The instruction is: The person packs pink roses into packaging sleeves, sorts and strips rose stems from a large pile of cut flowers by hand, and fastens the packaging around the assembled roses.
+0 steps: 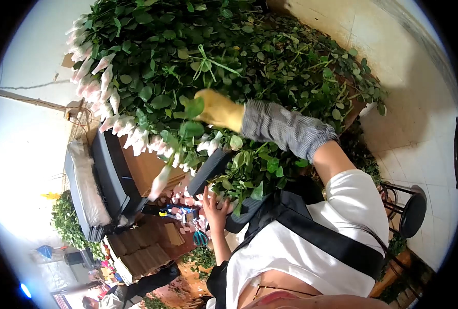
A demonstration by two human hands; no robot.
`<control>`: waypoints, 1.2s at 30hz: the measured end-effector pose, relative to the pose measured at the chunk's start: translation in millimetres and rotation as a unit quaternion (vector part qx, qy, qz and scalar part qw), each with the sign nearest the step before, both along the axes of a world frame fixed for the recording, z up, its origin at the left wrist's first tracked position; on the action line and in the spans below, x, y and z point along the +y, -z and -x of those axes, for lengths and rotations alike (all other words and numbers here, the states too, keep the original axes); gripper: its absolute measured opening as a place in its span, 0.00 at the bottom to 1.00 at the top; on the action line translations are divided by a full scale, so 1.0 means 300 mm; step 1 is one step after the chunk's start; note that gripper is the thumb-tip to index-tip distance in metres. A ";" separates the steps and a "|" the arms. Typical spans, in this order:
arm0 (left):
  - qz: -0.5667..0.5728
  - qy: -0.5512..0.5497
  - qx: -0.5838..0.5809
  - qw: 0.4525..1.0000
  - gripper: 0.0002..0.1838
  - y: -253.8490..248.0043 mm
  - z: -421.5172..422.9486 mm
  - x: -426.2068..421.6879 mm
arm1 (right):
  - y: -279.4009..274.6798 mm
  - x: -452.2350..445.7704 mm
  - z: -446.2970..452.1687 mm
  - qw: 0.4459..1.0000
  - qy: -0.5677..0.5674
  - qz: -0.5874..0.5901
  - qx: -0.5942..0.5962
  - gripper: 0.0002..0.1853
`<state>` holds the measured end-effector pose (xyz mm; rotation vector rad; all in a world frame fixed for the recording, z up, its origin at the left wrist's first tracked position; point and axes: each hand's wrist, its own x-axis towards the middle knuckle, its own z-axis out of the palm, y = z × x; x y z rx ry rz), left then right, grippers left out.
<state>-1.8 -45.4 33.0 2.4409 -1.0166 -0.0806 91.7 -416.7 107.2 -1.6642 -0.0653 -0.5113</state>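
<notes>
My right hand [213,109], in a yellow glove with a grey checked sleeve, is closed around the leafy stem of a rose. The rose's bud [160,183], pale pink in a white net sleeve, hangs to the lower left; motion smears the leaves near the glove. Bare, my left hand [216,212] lies beside the dark grey padded bar [211,171] and some rose leaves [254,177], fingers apart, some tips hidden by foliage. A large heap of roses [177,51] fills the area past the glove, netted buds lined along its left side.
Teal-handled scissors [200,238] lie near my left hand, among scattered pink petals [180,196]. Black boxes [113,172] and stacked brown cardboard [139,250] stand to the left. A round black stool [413,211] is at the right. Another person [115,298] is at the lower left.
</notes>
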 end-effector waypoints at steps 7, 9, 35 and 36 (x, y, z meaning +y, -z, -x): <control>0.005 0.002 -0.024 1.000 0.30 0.009 0.004 -0.002 | -0.289 0.123 0.455 0.806 0.118 0.562 -0.142 0.03; 0.016 -0.010 0.071 0.997 0.28 0.089 -0.031 0.049 | -0.336 0.155 0.554 0.812 0.070 0.562 -0.142 0.08; 0.029 -0.013 0.009 0.999 0.27 -0.012 0.007 -0.014 | -0.086 -0.188 -0.217 0.728 0.265 0.616 0.146 0.19; 0.031 -0.011 0.007 0.999 0.27 -0.013 0.001 -0.013 | -0.047 -0.197 -0.197 0.734 0.312 0.600 0.057 0.17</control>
